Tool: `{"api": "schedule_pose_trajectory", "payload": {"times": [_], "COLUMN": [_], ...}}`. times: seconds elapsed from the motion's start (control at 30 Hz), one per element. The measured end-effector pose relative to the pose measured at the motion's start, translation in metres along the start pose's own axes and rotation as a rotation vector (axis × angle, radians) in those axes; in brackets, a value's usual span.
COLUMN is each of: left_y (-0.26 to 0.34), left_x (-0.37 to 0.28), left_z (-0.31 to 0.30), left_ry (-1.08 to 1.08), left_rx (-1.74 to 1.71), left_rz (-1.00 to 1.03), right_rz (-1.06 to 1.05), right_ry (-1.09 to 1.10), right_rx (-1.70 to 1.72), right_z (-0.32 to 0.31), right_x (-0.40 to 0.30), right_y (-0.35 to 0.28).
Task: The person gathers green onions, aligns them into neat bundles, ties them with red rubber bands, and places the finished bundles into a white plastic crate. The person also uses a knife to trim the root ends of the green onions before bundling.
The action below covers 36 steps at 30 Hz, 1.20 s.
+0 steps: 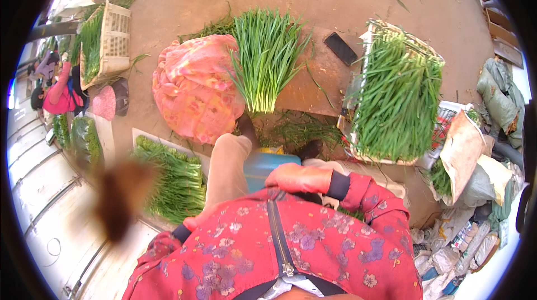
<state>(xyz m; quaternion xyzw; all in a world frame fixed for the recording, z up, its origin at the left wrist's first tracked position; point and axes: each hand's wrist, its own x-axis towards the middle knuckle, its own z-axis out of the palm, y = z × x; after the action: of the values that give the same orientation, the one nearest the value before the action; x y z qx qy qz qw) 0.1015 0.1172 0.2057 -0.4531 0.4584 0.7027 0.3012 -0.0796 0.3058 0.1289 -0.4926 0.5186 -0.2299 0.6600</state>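
Note:
My right hand [295, 178], in an orange-red glove, lies curled at my lap, above a blue plastic surface [268, 168]. What its fingers hold, if anything, is hidden. Only a sliver of my left hand [194, 222] shows beside my thigh, so its fingers cannot be seen. In front of me, a fanned bunch of green chives [268, 56] lies on a low wooden board [308, 94], pale cut ends towards me. Left of it bulges a pink and orange patterned cloth [197, 86]. A dark phone [340, 49] rests on the board's far right corner.
To the right stands a crate heaped with chives [398, 94]. Tied chive bundles [172, 178] lie at my left. Farther left are another crate [115, 40] and a person [63, 92] in pink. Plastic bags [453, 249] pile up at right. A blurred brown thing [121, 195] hangs near the camera.

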Motion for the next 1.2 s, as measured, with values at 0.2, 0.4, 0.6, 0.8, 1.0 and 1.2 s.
{"api": "schedule_pose_trajectory", "payload": {"times": [0.2,0.4,0.6,0.8,1.0,1.2], "left_y": [0.045,0.063,0.041,0.140,0.149,0.154], "left_x": [-0.122,-0.130,-0.067,-0.203,-0.274,-0.313], "left_z": [0.016,-0.003,-0.071,-0.025,-0.005,0.014], "left_ry": [0.013,0.193,0.403,0.174,-0.227,-0.235], "left_rx": [0.115,0.417,0.881,0.692,0.737,0.560], "left_rz": [0.143,0.327,0.505,0.734,0.328,0.357], "right_rz": [0.180,-0.097,-0.098,-0.048,-0.100,-0.155], "right_ry": [0.188,0.492,0.613,0.629,0.707,0.743], "right_rx": [0.078,-0.432,-0.505,-0.506,-0.444,-0.474], "right_z": [-0.022,-0.035,-0.035,-0.020,-0.013,-0.017], "right_x": [-0.085,-0.119,-0.140,-0.155,-0.153,-0.154], "right_y": [-0.143,-0.203,-0.248,-0.238,-0.232,-0.233]}}
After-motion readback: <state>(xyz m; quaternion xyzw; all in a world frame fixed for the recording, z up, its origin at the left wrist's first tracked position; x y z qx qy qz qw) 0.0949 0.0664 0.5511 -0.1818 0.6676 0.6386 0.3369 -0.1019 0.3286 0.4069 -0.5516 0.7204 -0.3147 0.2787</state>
